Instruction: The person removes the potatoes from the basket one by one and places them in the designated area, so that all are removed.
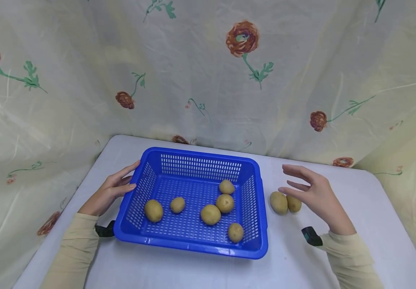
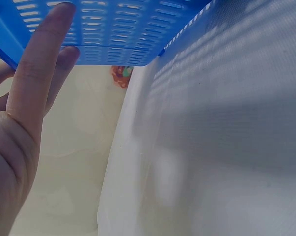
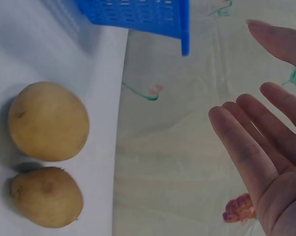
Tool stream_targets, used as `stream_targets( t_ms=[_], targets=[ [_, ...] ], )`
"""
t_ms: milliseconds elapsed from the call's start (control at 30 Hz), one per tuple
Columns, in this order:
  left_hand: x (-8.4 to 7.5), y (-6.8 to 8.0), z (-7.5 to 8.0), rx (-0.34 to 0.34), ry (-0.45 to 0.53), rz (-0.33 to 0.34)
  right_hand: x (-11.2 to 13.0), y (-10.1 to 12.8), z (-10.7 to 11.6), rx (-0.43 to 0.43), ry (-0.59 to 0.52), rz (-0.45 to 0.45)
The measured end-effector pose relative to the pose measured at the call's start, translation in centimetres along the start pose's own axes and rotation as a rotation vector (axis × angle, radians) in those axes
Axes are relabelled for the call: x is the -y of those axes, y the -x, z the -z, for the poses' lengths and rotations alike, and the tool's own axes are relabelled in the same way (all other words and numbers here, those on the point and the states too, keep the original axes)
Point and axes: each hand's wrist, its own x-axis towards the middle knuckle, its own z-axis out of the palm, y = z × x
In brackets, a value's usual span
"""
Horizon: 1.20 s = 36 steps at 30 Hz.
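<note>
the right hand (image 1: pixel 316 196), fingers spread and holding nothing, hovers right of centre beside two potatoes (image 1: pixel 278 202); the left hand (image 1: pixel 112 190) rests flat against the basket (image 1: pixel 193 245); the next move, i think, calls for grasping one potato.

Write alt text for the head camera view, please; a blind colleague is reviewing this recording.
A person's right hand hovers open over two potatoes lying on a white table, just right of a blue slotted basket holding six more potatoes. The left hand rests with straight fingers against the basket's left wall. A pale floral curtain hangs behind.
</note>
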Motion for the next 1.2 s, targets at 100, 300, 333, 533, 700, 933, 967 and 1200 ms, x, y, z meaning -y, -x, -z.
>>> stream_targets(
  t_ms=[100,300,333,533,700,933,967,1200],
  targets=[
    [0.0,0.0,0.0,0.001,-0.001,0.0,0.9,-0.3,-0.1,0.022,-0.014,0.01],
    [0.0,-0.1,0.0,0.004,-0.001,-0.011,2.4,-0.8,-0.5,0.081,-0.013,0.031],
    [0.1,-0.1,0.0,0.005,0.0,-0.012,2.6,-0.9,-0.7,0.091,-0.013,0.04],
    [0.1,-0.1,0.0,0.005,-0.001,-0.012,3.7,-1.6,-1.6,0.165,0.037,0.094],
    [0.1,0.0,0.0,0.001,-0.006,-0.013,4.7,-2.2,-2.6,0.249,0.054,0.145],
    [0.0,0.1,0.0,-0.001,-0.014,-0.012,6.3,-3.0,-4.2,0.349,0.048,0.192],
    [0.0,0.1,0.0,-0.001,-0.014,-0.013,6.4,-3.1,-4.5,0.361,0.045,0.206],
    [0.1,0.0,0.0,-0.002,-0.018,-0.013,7.4,-3.5,-6.0,0.442,0.012,0.272]
  ],
)
